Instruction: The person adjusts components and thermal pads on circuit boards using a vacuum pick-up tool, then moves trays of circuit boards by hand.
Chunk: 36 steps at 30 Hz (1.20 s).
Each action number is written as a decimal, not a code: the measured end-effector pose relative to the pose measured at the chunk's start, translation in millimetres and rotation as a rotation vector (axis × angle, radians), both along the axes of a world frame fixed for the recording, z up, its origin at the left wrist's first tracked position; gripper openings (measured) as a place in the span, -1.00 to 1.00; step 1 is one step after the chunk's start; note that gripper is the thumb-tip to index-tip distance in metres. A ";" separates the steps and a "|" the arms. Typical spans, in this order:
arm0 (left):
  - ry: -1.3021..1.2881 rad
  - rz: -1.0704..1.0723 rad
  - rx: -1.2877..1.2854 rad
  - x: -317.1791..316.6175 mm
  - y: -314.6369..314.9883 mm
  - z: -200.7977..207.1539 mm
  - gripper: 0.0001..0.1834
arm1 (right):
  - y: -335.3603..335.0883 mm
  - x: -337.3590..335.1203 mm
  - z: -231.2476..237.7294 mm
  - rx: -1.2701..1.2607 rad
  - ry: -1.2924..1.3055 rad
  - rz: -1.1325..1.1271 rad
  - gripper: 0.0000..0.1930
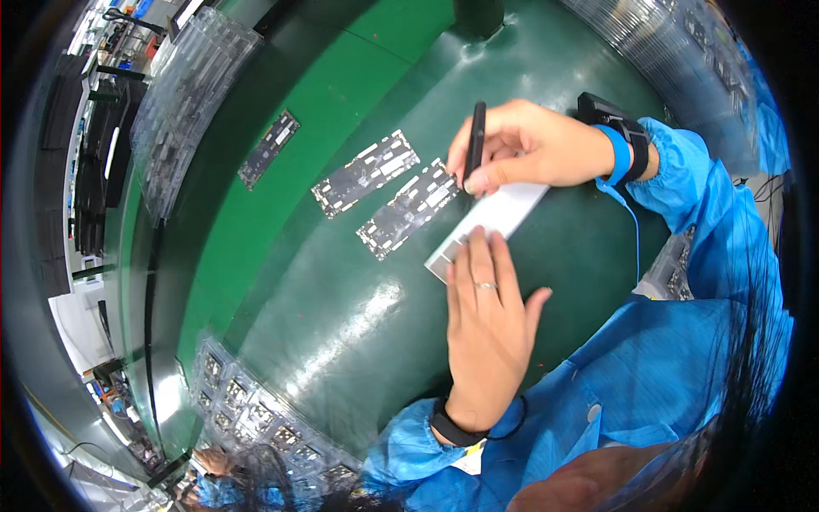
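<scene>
My right hand (pixel 539 143) grips a black pen-shaped tool (pixel 478 136), held nearly upright between thumb and fingers. Its lower end is near the white strip (pixel 499 212), but whether it touches I cannot tell. Flat across the strip's lower left part lies my left hand (pixel 488 320), fingers stretched out and thumb apart. A few short dark lines show on the strip beside those fingers. Left of the right hand lies a dark circuit board (pixel 408 209) with many light parts on it. A second similar board (pixel 365 173) is farther left, roughly parallel to the first.
Another board (pixel 270 148) lies on the bright green surface (pixel 341 77). Clear plastic trays with small parts (pixel 256 418) sit at the lower left, and more stacked trays (pixel 648 43) at the upper right. A blue cord (pixel 636 235) runs from my right wristband. Another person's hand (pixel 212 461) shows at bottom left.
</scene>
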<state>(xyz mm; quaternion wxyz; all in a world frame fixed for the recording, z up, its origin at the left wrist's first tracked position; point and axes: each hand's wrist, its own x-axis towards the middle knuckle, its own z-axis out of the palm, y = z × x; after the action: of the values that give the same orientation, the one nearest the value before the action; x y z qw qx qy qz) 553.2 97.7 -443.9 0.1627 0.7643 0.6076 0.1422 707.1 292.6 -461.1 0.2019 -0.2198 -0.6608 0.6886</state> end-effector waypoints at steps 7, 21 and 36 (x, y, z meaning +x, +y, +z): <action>0.082 0.030 0.006 13.3 13.4 0.6 -0.12 | 8.3 -22.3 17.2 0.145 -0.060 0.081 -0.80; 0.123 0.005 -0.078 8.4 23.9 -13.8 -0.04 | 7.0 -23.9 -18.1 0.211 -0.101 0.043 -0.82; 0.123 0.016 -0.069 9.7 27.8 -5.7 -0.06 | 11.6 -27.9 -10.1 -0.058 0.068 -0.094 -0.84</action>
<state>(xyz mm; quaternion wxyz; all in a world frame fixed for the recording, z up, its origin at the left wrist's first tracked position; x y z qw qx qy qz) 562.9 125.6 -449.6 0.1503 0.7607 0.6270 0.0754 679.2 304.2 -471.2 0.2497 -0.2329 -0.6222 0.7044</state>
